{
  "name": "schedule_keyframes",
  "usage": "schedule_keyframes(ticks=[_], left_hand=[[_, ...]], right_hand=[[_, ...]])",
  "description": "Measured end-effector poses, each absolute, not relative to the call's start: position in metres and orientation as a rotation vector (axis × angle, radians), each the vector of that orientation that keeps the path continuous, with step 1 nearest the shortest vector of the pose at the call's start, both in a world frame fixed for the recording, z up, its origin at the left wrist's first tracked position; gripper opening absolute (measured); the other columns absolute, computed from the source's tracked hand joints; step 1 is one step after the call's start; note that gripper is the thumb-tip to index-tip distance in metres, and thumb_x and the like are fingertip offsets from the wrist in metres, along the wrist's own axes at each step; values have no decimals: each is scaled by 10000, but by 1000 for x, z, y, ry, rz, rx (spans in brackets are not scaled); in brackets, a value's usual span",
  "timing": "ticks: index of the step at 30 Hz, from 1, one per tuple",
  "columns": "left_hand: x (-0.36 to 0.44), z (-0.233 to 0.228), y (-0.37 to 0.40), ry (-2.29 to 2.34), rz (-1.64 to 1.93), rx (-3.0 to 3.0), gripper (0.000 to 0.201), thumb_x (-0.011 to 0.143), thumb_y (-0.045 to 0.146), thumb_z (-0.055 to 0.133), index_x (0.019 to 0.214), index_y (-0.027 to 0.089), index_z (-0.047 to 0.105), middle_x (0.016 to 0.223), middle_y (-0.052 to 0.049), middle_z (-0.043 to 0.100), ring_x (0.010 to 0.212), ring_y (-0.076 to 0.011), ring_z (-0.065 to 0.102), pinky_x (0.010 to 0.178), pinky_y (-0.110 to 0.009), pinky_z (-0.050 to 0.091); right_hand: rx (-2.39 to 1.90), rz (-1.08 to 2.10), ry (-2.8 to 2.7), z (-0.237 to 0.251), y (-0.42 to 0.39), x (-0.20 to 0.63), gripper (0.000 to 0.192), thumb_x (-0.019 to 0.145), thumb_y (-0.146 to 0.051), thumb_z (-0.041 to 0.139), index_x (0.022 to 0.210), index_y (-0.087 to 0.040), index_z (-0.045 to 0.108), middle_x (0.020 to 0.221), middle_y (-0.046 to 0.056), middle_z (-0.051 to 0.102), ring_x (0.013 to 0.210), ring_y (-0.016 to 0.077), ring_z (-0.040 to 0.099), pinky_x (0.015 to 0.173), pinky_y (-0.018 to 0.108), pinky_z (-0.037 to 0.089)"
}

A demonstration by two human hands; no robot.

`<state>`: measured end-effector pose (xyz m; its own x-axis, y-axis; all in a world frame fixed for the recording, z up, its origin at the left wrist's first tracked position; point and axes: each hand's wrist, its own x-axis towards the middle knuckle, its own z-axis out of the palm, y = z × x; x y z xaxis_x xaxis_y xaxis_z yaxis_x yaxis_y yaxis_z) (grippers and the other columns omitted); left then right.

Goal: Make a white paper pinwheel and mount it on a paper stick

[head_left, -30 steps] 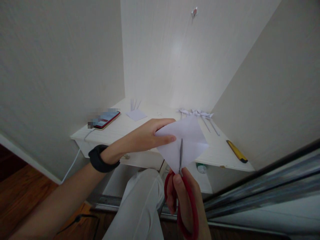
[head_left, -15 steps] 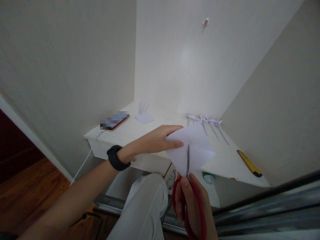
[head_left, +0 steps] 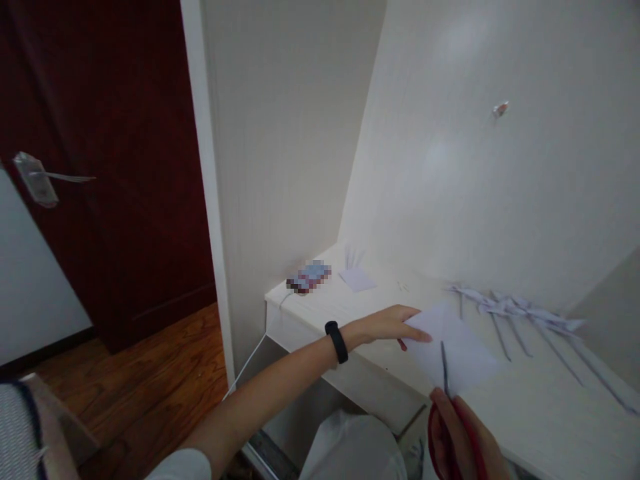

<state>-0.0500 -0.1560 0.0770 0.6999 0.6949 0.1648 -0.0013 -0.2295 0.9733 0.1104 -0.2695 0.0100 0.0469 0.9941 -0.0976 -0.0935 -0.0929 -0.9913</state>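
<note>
With the folded white paper (head_left: 450, 350) pinched at its left corner by the left hand (head_left: 395, 327) in the lower centre of the frame, above the tabletop (head_left: 550, 407), and the red scissors (head_left: 447, 400) gripped by the right hand (head_left: 463, 437), whose blade is laid into the sheet, a crooked cut or a nicked finger could be caused if the paper is let slip.

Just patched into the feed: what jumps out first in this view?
Low in the middle, the left hand pinches a folded white paper sheet while the right hand works red-handled scissors up into its lower edge. Behind them, on the white wooden desk, lies a row of folded white paper pinwheels on thin sticks; a dark red door fills the left.
</note>
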Motion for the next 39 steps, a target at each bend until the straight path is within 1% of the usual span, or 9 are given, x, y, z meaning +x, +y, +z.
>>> schedule_keyframes(ticks=[6, 11, 16, 20, 21, 23, 25, 31, 39], left_hand=[[-64, 51, -134, 672, 866, 1589, 445, 663, 430, 667, 958, 102, 619, 855, -77, 610, 687, -136, 519, 580, -232, 385], [-77, 27, -111, 772, 1100, 1434, 416, 684, 404, 643, 975, 107, 621, 824, -66, 627, 648, -117, 519, 530, -200, 336], [-84, 11, -94, 857, 1048, 1369, 318, 635, 294, 665, 865, 77, 634, 765, -70, 629, 630, -130, 525, 532, -214, 359], [-88, 14, -94, 878, 1103, 1431, 277, 629, 238, 651, 843, 62, 637, 765, -72, 636, 660, -145, 537, 595, -234, 387], [-89, 16, -94, 889, 1101, 1440, 270, 624, 227, 651, 838, 63, 639, 767, -72, 640, 682, -155, 547, 615, -239, 395], [-90, 18, -94, 914, 1075, 1444, 252, 618, 215, 648, 823, 68, 642, 774, -74, 649, 715, -173, 562, 644, -251, 406], [-90, 18, -92, 922, 1034, 1444, 239, 618, 211, 644, 813, 73, 645, 784, -78, 659, 726, -184, 572, 657, -260, 415], [-88, 22, -82, 868, 897, 1442, 269, 601, 222, 663, 824, 71, 654, 812, -96, 678, 708, -187, 588, 681, -280, 433], [-95, 19, -75, 673, 852, 1391, 368, 630, 261, 701, 954, 93, 651, 916, -123, 685, 782, -203, 628, 756, -315, 455]], right_hand=[[-1403, 1458, -1018, 13, -255, 96, 488, 614, -678, 526, 516, -211, 424, 321, -29, 441, 228, 104, 393, 245, 193, 261], [-1425, 1468, -1007, 15, -260, 93, 489, 616, -658, 547, 530, -202, 391, 320, -55, 418, 232, 78, 368, 262, 179, 262], [-1380, 1379, -1087, 14, -251, 111, 411, 727, -547, 531, 551, -187, 440, 331, -49, 430, 247, 82, 384, 270, 182, 254], [-1370, 1349, -1100, 21, -231, 127, 420, 772, -501, 498, 513, -174, 456, 349, -28, 447, 262, 79, 408, 288, 183, 278], [-1338, 1325, -1128, 23, -225, 130, 416, 778, -501, 492, 523, -173, 463, 364, -21, 465, 283, 87, 434, 297, 186, 296], [-1348, 1215, -1137, 29, -211, 133, 406, 736, -504, 544, 511, -183, 436, 340, -32, 435, 260, 88, 400, 272, 190, 270], [-1310, 1148, -1151, 32, -196, 135, 355, 711, -482, 595, 575, -181, 463, 386, -36, 475, 288, 87, 424, 288, 188, 308], [-1138, 1032, -1071, 24, -173, 130, 295, 729, -440, 614, 675, -180, 486, 497, -51, 498, 351, 71, 431, 305, 176, 328], [-1007, 1131, -929, 11, -173, 128, 264, 780, -427, 572, 788, -165, 539, 511, -52, 480, 372, 68, 423, 331, 181, 341]])
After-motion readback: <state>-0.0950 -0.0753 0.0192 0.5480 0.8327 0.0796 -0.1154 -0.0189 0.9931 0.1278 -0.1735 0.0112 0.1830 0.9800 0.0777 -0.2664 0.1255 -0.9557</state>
